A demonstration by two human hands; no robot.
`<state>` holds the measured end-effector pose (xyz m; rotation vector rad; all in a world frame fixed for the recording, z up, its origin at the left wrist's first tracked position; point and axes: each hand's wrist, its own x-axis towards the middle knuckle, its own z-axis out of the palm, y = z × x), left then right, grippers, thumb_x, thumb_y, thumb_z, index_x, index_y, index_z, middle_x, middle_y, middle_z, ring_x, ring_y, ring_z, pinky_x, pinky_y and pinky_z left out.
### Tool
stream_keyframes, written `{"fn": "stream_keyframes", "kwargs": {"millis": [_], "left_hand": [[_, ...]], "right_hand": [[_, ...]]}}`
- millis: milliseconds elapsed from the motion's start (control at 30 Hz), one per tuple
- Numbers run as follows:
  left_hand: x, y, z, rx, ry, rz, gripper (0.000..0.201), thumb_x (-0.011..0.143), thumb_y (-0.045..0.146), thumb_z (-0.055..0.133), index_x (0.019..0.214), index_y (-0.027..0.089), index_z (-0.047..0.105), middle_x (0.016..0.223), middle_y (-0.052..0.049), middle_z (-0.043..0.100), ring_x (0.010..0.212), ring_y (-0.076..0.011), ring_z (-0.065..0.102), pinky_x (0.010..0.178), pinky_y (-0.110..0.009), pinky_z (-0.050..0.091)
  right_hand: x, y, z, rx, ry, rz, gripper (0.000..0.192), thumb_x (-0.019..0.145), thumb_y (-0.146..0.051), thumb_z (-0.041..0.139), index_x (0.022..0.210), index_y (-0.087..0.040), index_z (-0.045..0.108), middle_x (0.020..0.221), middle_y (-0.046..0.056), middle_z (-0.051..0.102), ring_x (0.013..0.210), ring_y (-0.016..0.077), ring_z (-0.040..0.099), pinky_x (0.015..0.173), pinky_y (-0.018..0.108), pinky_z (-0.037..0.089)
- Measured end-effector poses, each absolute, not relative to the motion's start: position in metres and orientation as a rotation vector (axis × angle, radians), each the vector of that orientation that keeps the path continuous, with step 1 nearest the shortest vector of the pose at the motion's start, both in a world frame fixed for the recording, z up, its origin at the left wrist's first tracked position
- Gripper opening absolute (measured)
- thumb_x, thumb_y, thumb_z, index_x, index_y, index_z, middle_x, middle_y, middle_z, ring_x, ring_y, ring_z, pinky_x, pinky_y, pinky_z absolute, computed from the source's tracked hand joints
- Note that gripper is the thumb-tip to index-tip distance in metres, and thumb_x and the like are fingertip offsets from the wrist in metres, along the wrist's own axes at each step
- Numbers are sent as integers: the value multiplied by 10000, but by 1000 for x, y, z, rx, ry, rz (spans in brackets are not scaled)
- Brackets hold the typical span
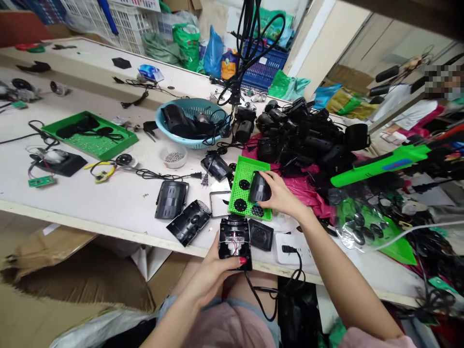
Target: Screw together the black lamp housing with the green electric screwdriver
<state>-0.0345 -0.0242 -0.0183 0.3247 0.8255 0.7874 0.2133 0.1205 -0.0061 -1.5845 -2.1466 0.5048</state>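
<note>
My left hand (217,270) grips an open black appliance body (235,241) with red and white wires showing inside, held at the table's near edge; its black cord hangs down toward my lap. My right hand (281,195) rests on a black curved shell piece (258,187) lying on a small green perforated tray (243,180). Several round black discs (239,205) sit on that tray. Two black casing halves (171,199) (188,222) lie on the table to the left of my left hand.
A blue basket (194,140) holds black parts and cords. A big heap of black appliances (308,137) lies on pink plastic at the right. A large green tray (90,135), a small bowl of screws (174,157), yellow pliers (101,170) and a white power strip (290,249) are nearby.
</note>
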Motion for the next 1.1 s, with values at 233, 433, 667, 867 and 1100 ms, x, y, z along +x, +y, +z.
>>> {"fn": "stream_keyframes", "kwargs": {"millis": [233, 433, 667, 867, 1100], "left_hand": [[-38, -22, -25, 223, 676, 791, 750, 757, 241, 813, 1423, 305, 475, 1218, -92, 694, 1066, -293, 653, 927, -480, 536], [-23, -22, -18, 207, 654, 805, 550, 847, 642, 643, 1274, 296, 654, 1412, -62, 589, 1335, -335, 473, 982, -457, 502], [-7, -27, -12, 255, 659, 794, 692, 736, 708, 717, 1262, 259, 679, 1408, -93, 599, 1429, -352, 372, 1161, -490, 341], [1, -28, -5, 328, 726, 852, 668, 766, 568, 778, 1363, 332, 591, 1474, -49, 542, 1429, -328, 388, 1161, -492, 357], [37, -25, 4, 521, 1075, 713, 823, 594, 545, 884, 1344, 400, 579, 1355, -35, 644, 1380, -375, 444, 1059, -501, 487]], "right_hand": [[220, 23, 56, -1322, -1775, 1077, 891, 784, -308, 780, 1544, -317, 314, 1607, 82, 277, 1480, 295, 308, 1180, 479, 362], [193, -26, 67, -1436, -2038, 977, 1037, 668, -192, 831, 1547, -338, 300, 1619, 101, 249, 1491, 328, 278, 1147, 497, 390], [177, -27, 63, -1482, -2209, 931, 1084, 632, -140, 818, 1556, -316, 279, 1617, 119, 239, 1457, 300, 361, 1134, 445, 417], [189, -33, 65, -1514, -2184, 912, 1069, 640, -164, 835, 1552, -308, 297, 1610, 126, 254, 1470, 312, 331, 1153, 473, 379], [189, -45, 49, -1539, -2082, 730, 1076, 607, -131, 886, 1531, -280, 355, 1599, 141, 316, 1401, 306, 445, 1074, 365, 475]]}}
